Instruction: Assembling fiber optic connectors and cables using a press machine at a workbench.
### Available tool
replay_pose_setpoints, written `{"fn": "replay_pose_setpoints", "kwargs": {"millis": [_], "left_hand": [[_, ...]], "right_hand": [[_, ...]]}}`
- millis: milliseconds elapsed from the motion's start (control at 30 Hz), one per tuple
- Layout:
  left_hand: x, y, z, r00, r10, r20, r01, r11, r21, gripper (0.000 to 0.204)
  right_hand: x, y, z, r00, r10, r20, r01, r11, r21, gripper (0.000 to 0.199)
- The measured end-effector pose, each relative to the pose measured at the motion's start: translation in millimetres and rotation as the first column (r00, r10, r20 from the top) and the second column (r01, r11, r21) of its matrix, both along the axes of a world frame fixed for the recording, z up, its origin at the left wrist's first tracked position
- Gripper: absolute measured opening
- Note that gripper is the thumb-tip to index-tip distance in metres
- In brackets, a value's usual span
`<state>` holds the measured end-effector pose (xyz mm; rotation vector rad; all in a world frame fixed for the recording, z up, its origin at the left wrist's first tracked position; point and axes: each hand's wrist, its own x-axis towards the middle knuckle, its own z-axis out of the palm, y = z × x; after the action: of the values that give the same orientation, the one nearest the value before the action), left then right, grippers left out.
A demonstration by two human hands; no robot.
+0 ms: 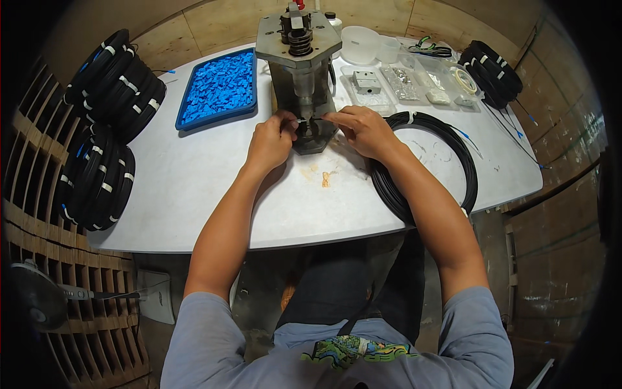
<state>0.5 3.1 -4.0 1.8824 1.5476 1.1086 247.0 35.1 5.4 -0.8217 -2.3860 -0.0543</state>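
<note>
far left of the press (299, 71), black cable coils (110, 84) were stacked at the table (194, 188) edge, and a blue tray (219, 89) of small blue parts lay just left of the press. the left hand (270, 141) was at the press's lower front, fingers pinched on something small and dark there; what exactly it was could not be told. the right hand (363, 129) came in from the other side, fingertips closed on the same spot, apparently on a thin cable end. the step in hand looked like seating a cable end and a small part into the press's base. the next move would call for steady alignment before either hand let go. right of the press a loose black coil (427, 162) lay under the right forearm, with clear trays (402, 84) of small parts behind it and more coils (492, 71) at the far right.
</note>
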Motion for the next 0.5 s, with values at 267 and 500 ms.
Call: {"fn": "replay_pose_setpoints", "kwargs": {"millis": [267, 500], "left_hand": [[1.4, 3.4, -3.6, 0.999, 0.044, -0.007, -0.044, 0.999, 0.003, 0.021], [-0.2, 4.1, -2.2, 0.999, 0.016, -0.031, -0.017, 1.0, -0.011, 0.018]], "right_hand": [[-2.1, 0.0, 0.1, 1.0, -0.01, -0.019, 0.01, 1.0, -0.024, 0.047], [-0.7, -1.7, 3.5, 0.998, -0.045, 0.037, 0.051, 0.986, -0.162, 0.049]]}}
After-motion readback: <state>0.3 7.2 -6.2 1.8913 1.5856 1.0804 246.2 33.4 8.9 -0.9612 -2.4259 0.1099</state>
